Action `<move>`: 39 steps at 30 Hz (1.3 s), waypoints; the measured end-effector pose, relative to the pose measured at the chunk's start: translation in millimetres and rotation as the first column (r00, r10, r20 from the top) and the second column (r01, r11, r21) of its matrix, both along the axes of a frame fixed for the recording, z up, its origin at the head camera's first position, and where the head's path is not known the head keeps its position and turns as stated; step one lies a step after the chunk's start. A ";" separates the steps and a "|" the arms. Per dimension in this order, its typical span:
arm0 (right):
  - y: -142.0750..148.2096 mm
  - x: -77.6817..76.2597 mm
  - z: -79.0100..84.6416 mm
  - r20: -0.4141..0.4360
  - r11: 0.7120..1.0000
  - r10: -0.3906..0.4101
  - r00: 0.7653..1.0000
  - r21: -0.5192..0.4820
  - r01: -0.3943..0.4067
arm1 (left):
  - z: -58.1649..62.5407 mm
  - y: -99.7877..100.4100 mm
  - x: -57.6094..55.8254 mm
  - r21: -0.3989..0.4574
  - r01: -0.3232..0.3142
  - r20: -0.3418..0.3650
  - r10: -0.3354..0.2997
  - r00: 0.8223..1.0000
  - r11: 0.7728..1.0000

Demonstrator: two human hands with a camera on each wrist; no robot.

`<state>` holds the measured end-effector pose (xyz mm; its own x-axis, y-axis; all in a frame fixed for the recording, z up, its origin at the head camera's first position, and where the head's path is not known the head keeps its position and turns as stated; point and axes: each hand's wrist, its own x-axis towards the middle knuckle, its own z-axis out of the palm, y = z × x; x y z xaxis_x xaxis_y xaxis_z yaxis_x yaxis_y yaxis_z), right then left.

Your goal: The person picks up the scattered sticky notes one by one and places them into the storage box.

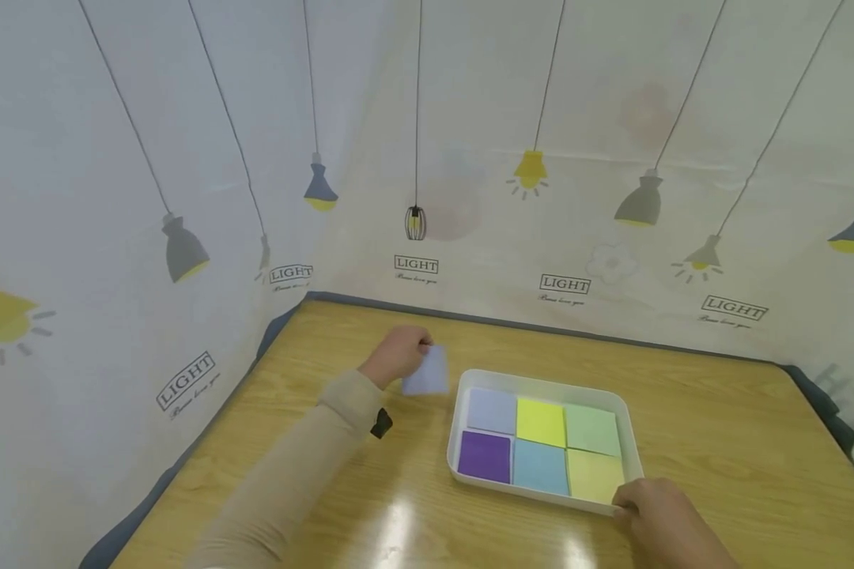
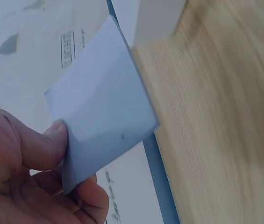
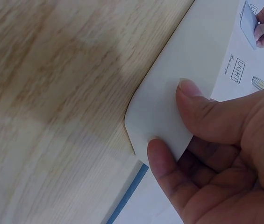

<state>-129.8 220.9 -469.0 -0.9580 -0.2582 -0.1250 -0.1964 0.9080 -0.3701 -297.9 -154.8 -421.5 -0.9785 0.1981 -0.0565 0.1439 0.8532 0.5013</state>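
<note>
My left hand (image 1: 398, 356) pinches a pale lavender sticky note (image 1: 427, 373) between thumb and fingers, just left of a white tray (image 1: 631, 446). In the left wrist view the note (image 2: 103, 88) stands tilted, its lower corner under the thumb. Six coloured squares lie flat in the tray in two rows: lavender (image 1: 491, 410), bright yellow (image 1: 541, 422) and pale green (image 1: 592, 431) at the back; purple (image 1: 485, 457), blue (image 1: 540, 467) and pale yellow (image 1: 595, 476) in front. My right hand (image 1: 662, 518) grips the tray's near right corner, which the right wrist view shows close up.
The tray rests on a wooden table (image 1: 726, 442). Behind and to the left rises a pale cloth (image 1: 470, 103) printed with hanging lamps. A dark blue edge (image 1: 541, 325) runs along the table's back. A beige sleeve (image 1: 292, 474) covers my left arm.
</note>
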 end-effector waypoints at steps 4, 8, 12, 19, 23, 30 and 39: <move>1.3 1.2 -0.5 -0.016 1.000 0.011 1.000 -0.002 -0.011 | 0.7 21.6 4.1 -0.003 0.060 0.002 -0.060 0.998 0.998; 0.3 1.3 0.3 -0.009 1.000 -0.003 1.000 -0.003 0.003 | -3.1 39.1 5.5 -0.009 0.111 -0.001 -0.111 0.994 0.994; -1.2 0.5 1.9 0.001 1.000 -0.020 1.000 0.011 0.020 | -3.4 55.1 7.3 -0.016 0.145 -0.001 -0.145 0.989 0.989; -0.9 1.1 2.3 -0.003 1.000 -0.017 1.000 0.018 0.017 | -0.9 80.0 14.7 -0.030 0.188 0.018 -0.187 0.982 0.982; -1.9 1.3 2.6 0.001 1.000 -0.018 1.000 0.012 0.018 | -5.0 89.1 15.9 -0.049 0.192 0.043 -0.190 0.981 0.980; -2.4 1.1 2.5 0.002 1.000 -0.028 1.000 0.013 0.028 | -10.7 96.9 14.6 -0.036 0.181 0.059 -0.179 0.982 0.983; -1.7 0.3 1.8 0.035 0.999 -0.045 0.998 -0.007 0.046 | -22.0 109.0 12.8 -0.069 0.124 0.073 -0.119 0.990 0.990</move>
<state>-129.5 219.2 -467.2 -0.9639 -0.2155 -0.1566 -0.1418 0.9127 -0.3832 -285.2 -45.8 -443.5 -0.9407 0.3084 -0.1412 0.2163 0.8663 0.4503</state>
